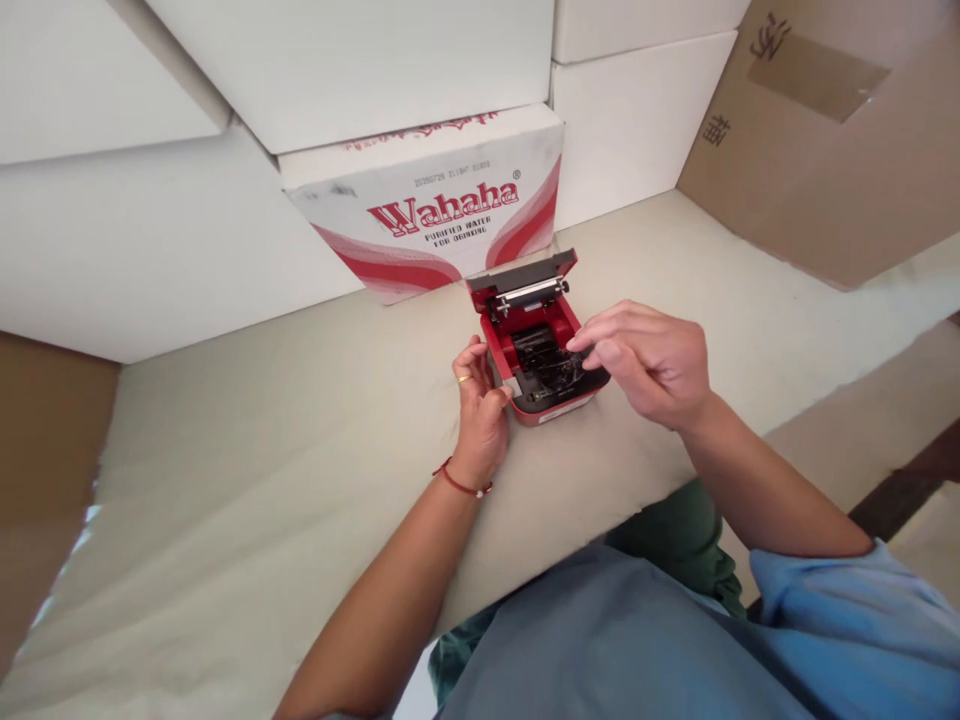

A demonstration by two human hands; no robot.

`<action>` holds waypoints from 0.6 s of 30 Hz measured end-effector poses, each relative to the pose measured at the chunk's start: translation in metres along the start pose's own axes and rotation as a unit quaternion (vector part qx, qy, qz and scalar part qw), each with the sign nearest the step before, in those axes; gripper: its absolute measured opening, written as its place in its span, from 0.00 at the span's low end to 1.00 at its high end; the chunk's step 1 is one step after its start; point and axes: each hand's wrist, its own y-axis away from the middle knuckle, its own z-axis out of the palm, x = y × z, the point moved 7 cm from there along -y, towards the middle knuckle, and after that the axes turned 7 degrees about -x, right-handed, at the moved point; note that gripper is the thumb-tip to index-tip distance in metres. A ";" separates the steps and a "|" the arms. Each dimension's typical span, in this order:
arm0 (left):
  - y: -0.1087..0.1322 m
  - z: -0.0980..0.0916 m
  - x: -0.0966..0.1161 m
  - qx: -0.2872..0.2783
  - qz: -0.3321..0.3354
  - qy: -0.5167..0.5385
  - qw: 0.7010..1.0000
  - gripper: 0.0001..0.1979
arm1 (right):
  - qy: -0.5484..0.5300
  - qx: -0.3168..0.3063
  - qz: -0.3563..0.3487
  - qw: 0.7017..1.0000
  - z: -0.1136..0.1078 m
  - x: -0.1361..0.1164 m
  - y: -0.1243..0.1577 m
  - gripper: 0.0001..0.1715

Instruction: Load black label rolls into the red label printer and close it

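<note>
A small red and black printer [499, 345] stands on the cloth-covered table with its lid [525, 272] raised, and a roller shows under the lid. Glossy, crinkled dark film [551, 360] lies in its open compartment. My left hand [480, 410] grips the printer's left side, the thumb at the front left corner by a small pale tab and the fingers along the wall. Over the compartment's right edge, my right hand [652, 360] has thumb and index finger pinched together beside the film. Whatever sits between those fingertips is too small to make out.
Right behind the printer stands a white and red Wahaha water carton [442, 215]. Large white boxes [405, 60] are stacked along the back. A brown cardboard box [832, 150] is at the right, another brown surface [52, 470] at the left. The table's front edge runs close to my body.
</note>
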 end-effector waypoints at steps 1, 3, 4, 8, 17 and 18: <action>0.000 -0.001 -0.002 0.003 0.008 -0.006 1.000 0.29 | 0.017 -0.033 0.040 0.999 0.002 0.004 -0.010 0.26; 0.001 -0.001 -0.005 0.005 0.020 -0.007 1.000 0.28 | 0.079 -0.131 0.139 0.978 0.013 0.018 -0.027 0.23; 0.001 -0.001 -0.006 0.005 0.025 -0.007 1.000 0.28 | 0.121 -0.188 0.182 0.957 0.021 0.027 -0.034 0.19; -0.001 0.001 -0.006 0.002 0.043 -0.016 0.999 0.28 | 0.290 -0.376 0.251 0.844 0.056 0.051 -0.054 0.14; -0.002 0.003 -0.002 -0.010 0.052 -0.022 0.998 0.28 | 0.332 -0.450 0.266 0.785 0.085 0.050 -0.058 0.17; -0.002 0.003 -0.002 -0.011 0.049 -0.021 0.998 0.28 | 0.325 -0.434 0.268 0.797 0.079 0.048 -0.057 0.17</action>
